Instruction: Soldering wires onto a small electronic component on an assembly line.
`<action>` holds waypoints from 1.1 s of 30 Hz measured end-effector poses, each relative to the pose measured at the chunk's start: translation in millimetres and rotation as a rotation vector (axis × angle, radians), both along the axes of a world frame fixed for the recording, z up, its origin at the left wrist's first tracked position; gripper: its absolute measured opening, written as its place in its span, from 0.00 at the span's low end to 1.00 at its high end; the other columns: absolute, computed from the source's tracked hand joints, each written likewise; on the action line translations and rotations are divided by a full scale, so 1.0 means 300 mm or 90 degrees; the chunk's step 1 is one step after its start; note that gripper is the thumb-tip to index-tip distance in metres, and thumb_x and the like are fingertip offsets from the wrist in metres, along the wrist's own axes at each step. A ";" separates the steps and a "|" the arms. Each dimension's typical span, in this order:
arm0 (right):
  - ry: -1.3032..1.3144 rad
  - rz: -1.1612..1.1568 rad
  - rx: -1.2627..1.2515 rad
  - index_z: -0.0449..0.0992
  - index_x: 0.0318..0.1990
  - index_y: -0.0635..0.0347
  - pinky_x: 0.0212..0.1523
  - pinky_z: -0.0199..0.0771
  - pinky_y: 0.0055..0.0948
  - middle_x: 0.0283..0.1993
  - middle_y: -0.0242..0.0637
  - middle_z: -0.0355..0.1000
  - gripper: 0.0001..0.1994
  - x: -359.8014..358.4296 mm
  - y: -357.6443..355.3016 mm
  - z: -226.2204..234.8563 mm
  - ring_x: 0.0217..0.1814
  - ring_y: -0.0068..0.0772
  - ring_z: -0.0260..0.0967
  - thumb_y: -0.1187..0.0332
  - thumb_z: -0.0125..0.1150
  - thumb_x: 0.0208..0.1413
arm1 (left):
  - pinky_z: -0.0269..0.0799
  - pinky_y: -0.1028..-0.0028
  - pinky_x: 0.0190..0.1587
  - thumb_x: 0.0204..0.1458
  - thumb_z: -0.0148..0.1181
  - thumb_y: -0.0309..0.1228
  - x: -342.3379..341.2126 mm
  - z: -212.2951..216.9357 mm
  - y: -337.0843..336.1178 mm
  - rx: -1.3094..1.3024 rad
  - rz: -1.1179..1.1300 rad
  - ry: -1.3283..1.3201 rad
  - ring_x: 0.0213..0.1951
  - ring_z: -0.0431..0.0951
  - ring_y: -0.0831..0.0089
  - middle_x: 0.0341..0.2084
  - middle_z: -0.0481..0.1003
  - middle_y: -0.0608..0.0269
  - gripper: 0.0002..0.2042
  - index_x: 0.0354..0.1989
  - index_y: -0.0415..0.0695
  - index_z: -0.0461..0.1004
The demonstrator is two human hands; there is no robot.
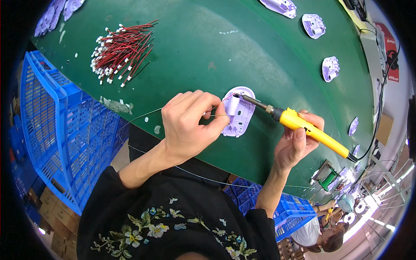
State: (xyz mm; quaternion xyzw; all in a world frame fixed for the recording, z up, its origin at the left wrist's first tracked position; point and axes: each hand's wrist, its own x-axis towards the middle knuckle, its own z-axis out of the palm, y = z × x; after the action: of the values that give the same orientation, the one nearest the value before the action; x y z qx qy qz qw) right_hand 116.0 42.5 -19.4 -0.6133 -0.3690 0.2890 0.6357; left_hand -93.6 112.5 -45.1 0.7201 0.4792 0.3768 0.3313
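Note:
A purple plastic housing (248, 113) lies open side up on the bench. My right hand (299, 138) grips a yellow soldering iron (313, 133), its tip touching or close to the upper part of the housing. My left hand (190, 116) is pinched at the housing's left side. From its fingers a thin red wire (228, 97) reaches the same spot near the iron's tip. Thin solder wire (145, 113) also passes through that hand, with its end sticking out toward the housing. The exact contact point is too small to make out.
Red wire leads with white connectors (121, 52) are heaped at the upper left. More purple housings (313, 26) lie along the far and right side. A green spool (330, 178) stands at right. Blue crates (65, 125) flank the green bench (190, 47). Another person (318, 236) sits lower right.

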 end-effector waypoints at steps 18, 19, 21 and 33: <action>-0.065 0.033 0.030 0.69 0.45 0.65 0.25 0.61 0.13 0.38 0.39 0.67 0.19 0.014 0.002 -0.016 0.26 0.16 0.60 0.61 0.67 0.53 | 0.53 0.75 0.19 0.40 0.66 0.19 0.004 0.002 0.003 -0.020 0.002 -0.024 0.16 0.65 0.79 0.13 0.66 0.69 0.06 0.22 0.42 0.74; -0.065 0.032 0.030 0.69 0.45 0.65 0.25 0.61 0.13 0.38 0.39 0.67 0.19 0.009 0.003 -0.013 0.26 0.16 0.60 0.61 0.67 0.53 | 0.53 0.75 0.19 0.40 0.66 0.19 0.002 0.001 0.004 -0.021 0.000 -0.022 0.16 0.64 0.79 0.13 0.66 0.69 0.06 0.22 0.42 0.74; 0.003 0.009 0.021 0.72 0.41 0.64 0.38 0.66 0.22 0.36 0.34 0.70 0.19 -0.006 0.007 -0.001 0.34 0.23 0.63 0.63 0.73 0.48 | 0.53 0.75 0.19 0.40 0.66 0.19 -0.001 0.000 0.005 -0.029 0.001 -0.024 0.16 0.64 0.79 0.13 0.66 0.69 0.06 0.22 0.42 0.74; 0.019 0.030 0.013 0.71 0.42 0.64 0.36 0.65 0.21 0.35 0.34 0.69 0.19 -0.015 0.013 0.015 0.33 0.23 0.63 0.64 0.73 0.48 | 0.56 0.74 0.21 0.39 0.66 0.21 0.007 0.011 0.004 -0.046 0.012 -0.012 0.16 0.66 0.77 0.12 0.66 0.70 0.07 0.21 0.43 0.73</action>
State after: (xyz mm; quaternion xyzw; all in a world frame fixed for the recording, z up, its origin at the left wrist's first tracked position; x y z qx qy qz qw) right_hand 111.6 46.4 -14.9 -0.5936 -0.3771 0.3094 0.6401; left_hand -91.6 113.5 -41.7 0.6995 0.4965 0.3691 0.3578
